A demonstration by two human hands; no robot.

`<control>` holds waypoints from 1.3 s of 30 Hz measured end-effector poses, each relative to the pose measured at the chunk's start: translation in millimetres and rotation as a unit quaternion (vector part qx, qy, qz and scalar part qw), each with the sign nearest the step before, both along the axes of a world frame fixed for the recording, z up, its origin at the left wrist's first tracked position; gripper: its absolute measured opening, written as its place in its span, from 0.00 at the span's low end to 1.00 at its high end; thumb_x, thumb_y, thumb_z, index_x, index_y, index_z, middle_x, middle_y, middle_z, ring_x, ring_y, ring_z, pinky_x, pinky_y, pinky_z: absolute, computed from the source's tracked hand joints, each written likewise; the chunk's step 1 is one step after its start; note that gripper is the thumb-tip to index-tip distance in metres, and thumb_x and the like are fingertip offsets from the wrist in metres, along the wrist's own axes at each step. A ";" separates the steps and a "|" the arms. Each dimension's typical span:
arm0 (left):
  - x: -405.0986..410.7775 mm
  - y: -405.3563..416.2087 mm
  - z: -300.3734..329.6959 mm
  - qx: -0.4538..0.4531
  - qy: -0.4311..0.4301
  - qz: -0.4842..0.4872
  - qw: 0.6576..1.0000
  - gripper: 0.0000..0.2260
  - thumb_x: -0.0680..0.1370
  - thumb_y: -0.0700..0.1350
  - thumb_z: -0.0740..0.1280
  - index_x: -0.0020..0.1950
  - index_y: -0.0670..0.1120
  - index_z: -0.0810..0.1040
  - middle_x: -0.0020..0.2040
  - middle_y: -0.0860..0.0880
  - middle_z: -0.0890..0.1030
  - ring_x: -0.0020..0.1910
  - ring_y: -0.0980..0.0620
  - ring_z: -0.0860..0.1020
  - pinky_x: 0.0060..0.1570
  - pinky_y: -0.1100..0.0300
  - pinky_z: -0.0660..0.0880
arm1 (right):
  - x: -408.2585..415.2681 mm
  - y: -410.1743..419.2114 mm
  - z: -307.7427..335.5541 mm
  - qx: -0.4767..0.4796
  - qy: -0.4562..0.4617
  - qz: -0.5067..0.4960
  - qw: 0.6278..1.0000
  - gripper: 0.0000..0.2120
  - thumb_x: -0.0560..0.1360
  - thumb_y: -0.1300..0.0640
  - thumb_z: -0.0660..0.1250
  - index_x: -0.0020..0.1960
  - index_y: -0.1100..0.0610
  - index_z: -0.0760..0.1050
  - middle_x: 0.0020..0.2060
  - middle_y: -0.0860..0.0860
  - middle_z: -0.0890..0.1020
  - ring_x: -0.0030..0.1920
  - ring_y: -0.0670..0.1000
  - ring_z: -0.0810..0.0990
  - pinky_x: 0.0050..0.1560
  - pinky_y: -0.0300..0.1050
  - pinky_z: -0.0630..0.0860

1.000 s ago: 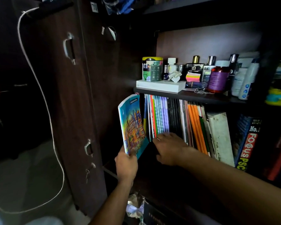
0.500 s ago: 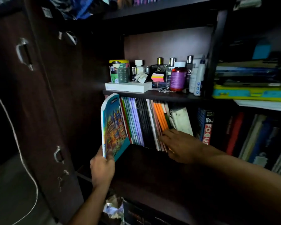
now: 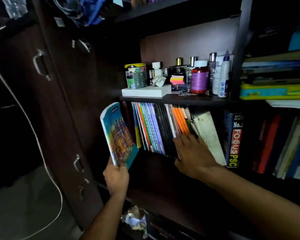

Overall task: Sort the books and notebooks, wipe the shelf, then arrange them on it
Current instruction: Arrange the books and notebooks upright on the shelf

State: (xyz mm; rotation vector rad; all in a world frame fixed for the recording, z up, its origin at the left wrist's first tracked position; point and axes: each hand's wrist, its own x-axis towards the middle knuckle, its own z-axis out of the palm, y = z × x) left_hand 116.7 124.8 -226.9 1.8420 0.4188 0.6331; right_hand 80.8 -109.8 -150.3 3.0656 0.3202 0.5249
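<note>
My left hand (image 3: pixel 117 177) grips the lower edge of a colourful teal notebook (image 3: pixel 117 135), held upright just left of the shelf opening. A row of thin notebooks (image 3: pixel 154 129) stands on the dark shelf (image 3: pixel 156 163), leaning left, with orange spines (image 3: pixel 180 120) at its right end. My right hand (image 3: pixel 193 153) rests with straight fingers against the foot of those orange and black notebooks. A worn white book (image 3: pixel 208 134) leans right of my hand, then a blue "FOCUS PSC" book (image 3: pixel 233 137).
The shelf above carries a white box (image 3: pixel 145 92), a printed tin (image 3: pixel 136 75), perfume bottles (image 3: pixel 178 68), a purple-labelled jar (image 3: pixel 199 78) and sticky notes (image 3: pixel 177 79). Stacked books (image 3: pixel 275 80) lie at right. A dark cupboard door (image 3: pixel 50 101) with handles stands left; a white cord (image 3: pixel 24 115) hangs along it.
My right hand has slid rightwards along the row, from the purple and black spines to the orange ones. The view turned right. My left hand still holds the teal notebook.
</note>
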 end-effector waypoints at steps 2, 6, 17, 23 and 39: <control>-1.5 -0.5 1.1 0.010 0.003 -0.018 1.000 0.16 0.83 0.44 0.65 0.69 0.42 0.78 0.57 0.38 0.82 0.57 0.36 0.80 0.47 0.57 0.69 | 6.7 9.2 7.8 -0.025 0.004 0.022 0.999 0.29 0.75 0.47 0.64 0.74 0.53 0.63 0.72 0.53 0.68 0.73 0.57 0.64 0.70 0.55 0.63; 14.2 14.4 -1.2 -0.015 0.031 -0.064 0.997 0.16 0.81 0.47 0.68 0.67 0.43 0.79 0.57 0.41 0.83 0.56 0.39 0.81 0.49 0.53 0.76 | 30.1 27.7 15.7 -0.091 0.028 0.090 0.991 0.34 0.76 0.49 0.63 0.79 0.56 0.58 0.78 0.54 0.62 0.79 0.56 0.56 0.77 0.54 0.56; 20.8 36.6 -12.1 0.049 0.005 -0.080 0.996 0.16 0.83 0.47 0.66 0.68 0.42 0.78 0.56 0.42 0.83 0.52 0.43 0.82 0.46 0.57 0.78 | 106.4 82.3 36.0 -0.382 -0.032 0.138 0.913 0.33 0.81 0.48 0.57 0.82 0.58 0.51 0.82 0.58 0.50 0.82 0.59 0.43 0.79 0.64 0.38; 24.3 33.9 -12.7 0.081 -0.006 -0.071 0.994 0.16 0.82 0.46 0.66 0.70 0.43 0.76 0.57 0.42 0.83 0.55 0.42 0.82 0.50 0.54 0.79 | 130.3 59.1 56.6 -0.488 -0.096 0.116 0.859 0.35 0.82 0.46 0.55 0.83 0.55 0.45 0.82 0.57 0.43 0.81 0.58 0.40 0.75 0.70 0.32; 17.3 30.8 -10.7 0.107 -0.015 -0.070 0.992 0.17 0.82 0.48 0.66 0.71 0.47 0.75 0.57 0.43 0.84 0.53 0.41 0.83 0.49 0.54 0.81 | 119.4 37.3 36.1 -0.515 -0.109 0.092 0.845 0.39 0.82 0.42 0.54 0.82 0.61 0.41 0.81 0.61 0.49 0.80 0.64 0.48 0.76 0.73 0.45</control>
